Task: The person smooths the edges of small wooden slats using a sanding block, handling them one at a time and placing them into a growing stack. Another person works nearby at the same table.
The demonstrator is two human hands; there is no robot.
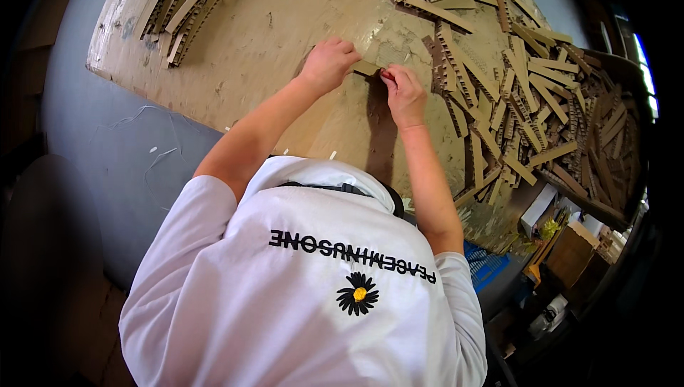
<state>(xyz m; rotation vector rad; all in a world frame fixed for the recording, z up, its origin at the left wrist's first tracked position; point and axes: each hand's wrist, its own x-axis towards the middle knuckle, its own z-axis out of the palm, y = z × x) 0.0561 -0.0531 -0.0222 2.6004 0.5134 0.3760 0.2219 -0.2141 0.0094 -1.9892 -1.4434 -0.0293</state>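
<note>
Above the middle of the worn wooden table, a short tan cardboard strip is stretched between my two hands. My left hand pinches its left end, fingers curled. At the other end my right hand grips it between thumb and fingertips, close to the strip's corner. Part of the strip is hidden behind my fingers. Both forearms reach up from my white T-shirt.
A large heap of loose corrugated cardboard strips covers the table's right side and spills into a dark basket. Several strips lie side by side at the far left. Beyond the table's left edge is a grey surface with loose threads.
</note>
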